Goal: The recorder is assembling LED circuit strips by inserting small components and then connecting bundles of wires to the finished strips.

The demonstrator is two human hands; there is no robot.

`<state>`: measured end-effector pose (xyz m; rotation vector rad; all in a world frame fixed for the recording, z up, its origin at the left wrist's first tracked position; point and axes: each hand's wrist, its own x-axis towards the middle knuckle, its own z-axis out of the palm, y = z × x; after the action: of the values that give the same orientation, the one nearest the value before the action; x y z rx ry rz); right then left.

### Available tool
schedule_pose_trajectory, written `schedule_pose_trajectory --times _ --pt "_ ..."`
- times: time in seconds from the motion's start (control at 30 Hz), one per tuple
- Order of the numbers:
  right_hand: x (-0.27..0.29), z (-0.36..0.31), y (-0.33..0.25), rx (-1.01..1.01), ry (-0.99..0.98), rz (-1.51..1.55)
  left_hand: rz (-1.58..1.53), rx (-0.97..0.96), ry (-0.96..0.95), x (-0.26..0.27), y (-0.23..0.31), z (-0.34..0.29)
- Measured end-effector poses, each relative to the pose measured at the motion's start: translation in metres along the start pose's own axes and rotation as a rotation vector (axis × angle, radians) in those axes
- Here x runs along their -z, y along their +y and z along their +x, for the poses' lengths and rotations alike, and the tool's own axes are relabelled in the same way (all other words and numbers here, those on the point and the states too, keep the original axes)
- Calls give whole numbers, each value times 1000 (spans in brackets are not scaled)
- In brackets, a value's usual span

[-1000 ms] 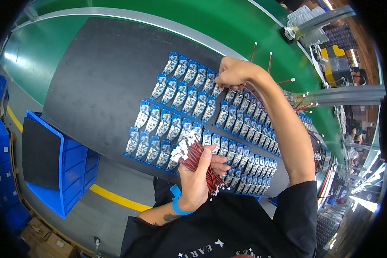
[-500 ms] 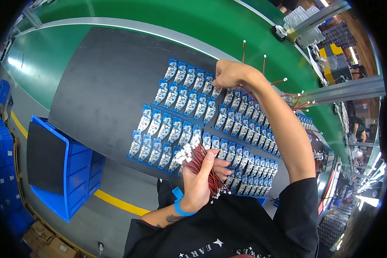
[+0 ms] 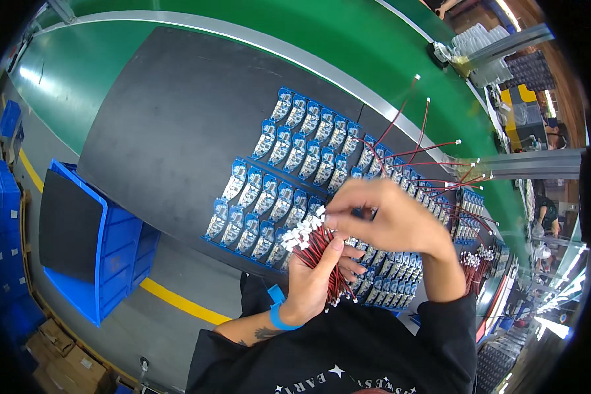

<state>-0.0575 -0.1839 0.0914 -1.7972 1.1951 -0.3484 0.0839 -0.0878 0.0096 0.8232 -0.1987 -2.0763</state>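
Observation:
My left hand (image 3: pixel 310 284) is closed around a bundle of red-and-black connector cables (image 3: pixel 319 245), their white plugs clustered at the upper end. Over that end, my right hand (image 3: pixel 393 213), slightly blurred, brings thumb and forefinger together at the white plugs (image 3: pixel 303 234), pinching at a cable there. Under and beyond both hands lie rows of small curved circuit boards (image 3: pixel 293 144) in blue panels, partly covered by my hands. From boards on the right, several red-and-black cables (image 3: pixel 423 131) stick up with their free plugs in the air.
The panels lie on a black mat (image 3: pixel 171 125) beside a green surface (image 3: pixel 256 39). A blue bin (image 3: pixel 121 262) stands at the left, near stacked blue crates (image 3: pixel 3 230). Another pile of cables (image 3: pixel 474 266) lies at the right. A metal post (image 3: pixel 532 164) is further right.
My right hand has come back from the far row of boards to the bundle in my left hand. A cable now shows standing from the board area where it was.

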Motion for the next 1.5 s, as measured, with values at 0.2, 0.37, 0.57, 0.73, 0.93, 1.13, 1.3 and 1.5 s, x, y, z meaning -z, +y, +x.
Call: schedule_pose_trajectory --times 0.2,0.37,0.57,0.73,0.93,1.13,1.3,1.5 --pt "-19 -10 8 -183 90 340 -9 -50 21 -1 1 2" --pt "-17 12 0 -129 402 501 -69 -142 231 -10 7 1" --pt "44 75 11 -298 335 111 -8 -128 206 -4 6 -2" --pt "64 92 60 -366 126 -251 40 -80 144 -1 6 -5" --pt "60 88 69 -86 103 -628 30 -63 147 4 6 -4" --pt "53 84 58 19 91 -891 21 -67 149 5 5 -2" --pt "52 82 57 144 75 -945 20 -65 153 5 5 -2" --pt "47 86 58 262 50 -1177 8 -66 159 6 5 -1"
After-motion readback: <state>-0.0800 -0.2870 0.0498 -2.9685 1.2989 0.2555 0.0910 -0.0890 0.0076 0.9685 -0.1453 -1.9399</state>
